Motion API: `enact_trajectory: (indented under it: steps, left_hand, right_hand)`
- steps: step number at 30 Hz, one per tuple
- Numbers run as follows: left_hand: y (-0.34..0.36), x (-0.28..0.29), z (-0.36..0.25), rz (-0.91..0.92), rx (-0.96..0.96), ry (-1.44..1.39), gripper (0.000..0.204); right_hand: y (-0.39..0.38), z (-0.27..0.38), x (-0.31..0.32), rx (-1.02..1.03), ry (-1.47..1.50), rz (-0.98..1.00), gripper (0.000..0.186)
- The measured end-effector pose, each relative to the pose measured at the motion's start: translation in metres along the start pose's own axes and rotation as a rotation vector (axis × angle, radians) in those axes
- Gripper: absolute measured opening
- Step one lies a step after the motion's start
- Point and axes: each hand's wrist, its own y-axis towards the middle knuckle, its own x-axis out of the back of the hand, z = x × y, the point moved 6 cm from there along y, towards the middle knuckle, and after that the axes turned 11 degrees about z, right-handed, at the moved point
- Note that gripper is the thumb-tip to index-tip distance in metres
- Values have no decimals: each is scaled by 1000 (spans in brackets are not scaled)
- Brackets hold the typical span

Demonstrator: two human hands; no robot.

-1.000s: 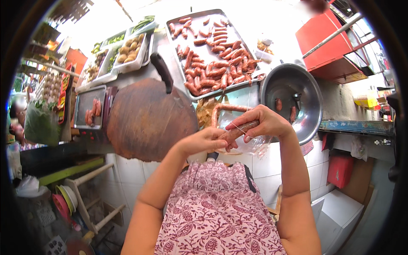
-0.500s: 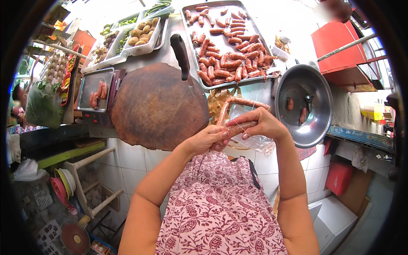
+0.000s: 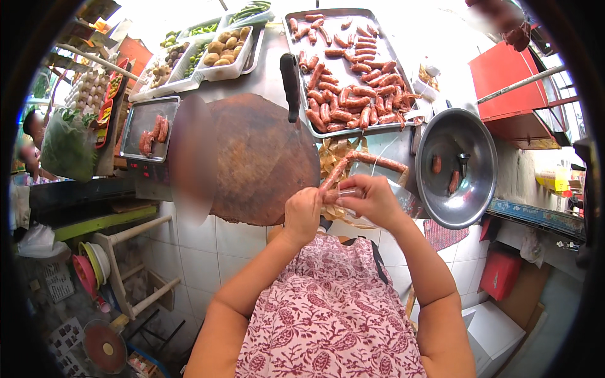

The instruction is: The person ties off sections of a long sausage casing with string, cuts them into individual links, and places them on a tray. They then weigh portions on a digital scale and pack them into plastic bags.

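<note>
Pinched between the fingers of my right hand [image 3: 376, 200] is the near end of a reddish sausage. My left hand [image 3: 302, 216] closes round the sausage link [image 3: 342, 193] right beside it. The rest of the sausage rope [image 3: 378, 162] bends away over the counter, and a thin white string [image 3: 380, 151] crosses it. Brown paper [image 3: 334, 151] and a clear plastic bag [image 3: 365, 169] lie under and behind the rope. Beyond, a metal tray [image 3: 297, 49] bears many short tied sausages [image 3: 356, 101].
A round wooden chopping block [image 3: 265, 164] lies left, with a black knife handle [image 3: 290, 82] at its far edge. A metal bowl [image 3: 463, 201] at right contains sausage pieces and a funnel [image 3: 464, 162]. A scale [image 3: 146, 170] and a potato tub [image 3: 222, 73] stand far left.
My hands have drawn slightly apart, the left one turning upright round the link. The whole view has shifted a little. A blurred patch now covers part of the block's left side.
</note>
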Motion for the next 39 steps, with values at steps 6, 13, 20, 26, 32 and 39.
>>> enact_trajectory:
  steps: [6,13,20,26,32,39]
  left_hand:
    - [-16,-11,-6,204,40,-442,33]
    - [-22,27,38,-168,127,-48,23]
    - [-1,9,5,53,50,276,13]
    - [-5,30,13,91,21,27,26]
    - [-5,29,21,167,90,-291,27]
    - [-26,65,24,488,310,-1019,31]
  right_hand:
    - [30,-61,-26,-23,972,-44,46]
    - [-8,-17,-57,-308,573,224,17]
    - [15,10,17,273,622,-254,8]
    - [26,-8,90,440,1155,-585,11]
    - [38,-75,82,260,1229,-459,12]
    - [13,-97,94,104,1035,-486,13]
